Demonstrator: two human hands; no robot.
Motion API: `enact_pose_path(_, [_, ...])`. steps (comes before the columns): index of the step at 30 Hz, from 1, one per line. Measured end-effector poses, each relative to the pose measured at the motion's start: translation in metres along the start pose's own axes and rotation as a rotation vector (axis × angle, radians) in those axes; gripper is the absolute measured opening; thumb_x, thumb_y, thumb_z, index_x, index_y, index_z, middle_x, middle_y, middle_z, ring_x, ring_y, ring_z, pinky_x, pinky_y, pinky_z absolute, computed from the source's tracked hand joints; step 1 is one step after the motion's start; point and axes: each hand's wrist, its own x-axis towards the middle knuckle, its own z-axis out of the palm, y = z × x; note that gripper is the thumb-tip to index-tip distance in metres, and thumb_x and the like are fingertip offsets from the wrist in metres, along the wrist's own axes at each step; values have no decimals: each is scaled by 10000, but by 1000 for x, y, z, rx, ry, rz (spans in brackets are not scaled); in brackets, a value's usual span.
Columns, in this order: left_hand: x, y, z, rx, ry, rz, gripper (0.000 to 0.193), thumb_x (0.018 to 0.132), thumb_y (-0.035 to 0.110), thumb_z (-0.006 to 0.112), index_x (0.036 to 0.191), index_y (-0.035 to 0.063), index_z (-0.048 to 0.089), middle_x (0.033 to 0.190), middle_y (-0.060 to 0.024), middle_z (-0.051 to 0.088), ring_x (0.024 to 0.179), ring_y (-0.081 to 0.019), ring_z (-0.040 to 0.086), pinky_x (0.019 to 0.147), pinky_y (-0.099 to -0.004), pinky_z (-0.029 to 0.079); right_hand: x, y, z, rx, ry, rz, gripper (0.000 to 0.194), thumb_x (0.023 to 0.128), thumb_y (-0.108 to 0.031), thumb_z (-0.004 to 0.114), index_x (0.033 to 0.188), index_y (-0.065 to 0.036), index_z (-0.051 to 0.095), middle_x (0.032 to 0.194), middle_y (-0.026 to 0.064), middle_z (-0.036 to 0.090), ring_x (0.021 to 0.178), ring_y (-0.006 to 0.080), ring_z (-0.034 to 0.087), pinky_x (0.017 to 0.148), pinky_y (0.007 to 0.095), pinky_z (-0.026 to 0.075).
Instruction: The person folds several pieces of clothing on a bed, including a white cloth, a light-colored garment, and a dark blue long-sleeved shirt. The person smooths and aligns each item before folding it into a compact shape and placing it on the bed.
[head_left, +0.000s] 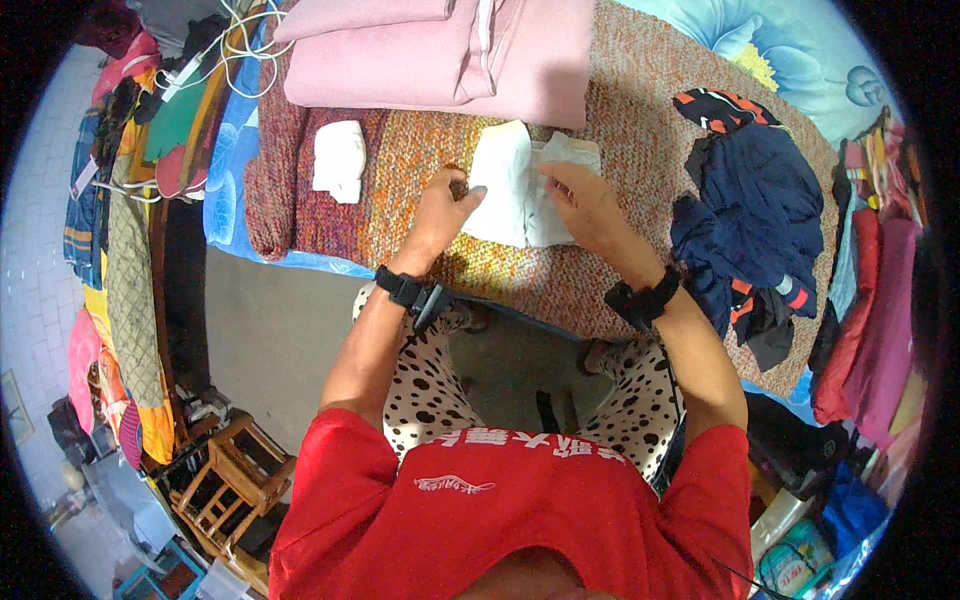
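Note:
A white cloth garment (506, 187), partly folded, lies on the multicoloured knitted blanket (420, 150) in front of me. My left hand (444, 210) is at its left edge, thumb and fingers apart, the thumb tip near or on the cloth. My right hand (589, 206) lies over its right part, fingers curled; whether they pinch the fabric cannot be told. A smaller folded white cloth (340, 161) rests on the blanket to the left. Dark navy clothes (757, 202) with orange and black pieces lie in a loose heap on the right.
Folded pink fabric (382, 67) lies at the blanket's far side. White cables (247, 52) trail at the far left corner. A wooden chair (240, 469) stands at the lower left. Clothes (862, 315) hang or lie along the right edge.

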Motion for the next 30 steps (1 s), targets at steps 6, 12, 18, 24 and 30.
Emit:
enact_pose_path(6, [28, 11, -9, 35, -257, -90, 477, 786, 304, 789, 1011, -88, 638, 937, -214, 684, 853, -261, 652, 746, -363, 510, -6, 8, 12, 404, -302, 289, 326, 918, -99, 597, 1235, -24, 603, 904, -11, 572, 760, 76, 517, 712, 262, 474])
enact_pose_path(12, [30, 8, -9, -186, -323, -229, 274, 829, 197, 753, 912, -44, 652, 819, -74, 651, 733, -139, 564, 631, -301, 457, 10, 17, 30, 685, -324, 534, 479, 938, -165, 604, 1352, 31, 462, 1065, 84, 606, 898, 152, 613, 770, 280, 519])
enact_pose_path(18, [23, 10, -12, -618, -331, -300, 132, 868, 122, 714, 909, 18, 643, 807, -6, 630, 717, -94, 538, 671, -248, 434, 9, 20, 28, 828, -221, 576, 494, 918, -175, 596, 1328, 61, 454, 1021, 118, 636, 819, 168, 632, 663, 296, 530])
enact_pose_path(24, [16, 18, -16, -548, -321, -294, 188, 877, 171, 716, 940, 6, 650, 837, -12, 648, 739, -96, 561, 665, -249, 438, 6, 11, 32, 495, -261, 320, 252, 919, -110, 594, 1138, 11, 621, 922, 65, 644, 809, 155, 605, 712, 291, 500])
enact_pose_path(30, [8, 17, -23, -107, -409, -218, 272, 838, 250, 735, 813, -13, 674, 642, -26, 570, 583, -117, 499, 546, -299, 406, -2, -17, 45, 37, -296, -128, 173, 772, -33, 587, 906, -37, 695, 864, 139, 667, 795, 293, 627, 707, 379, 498])
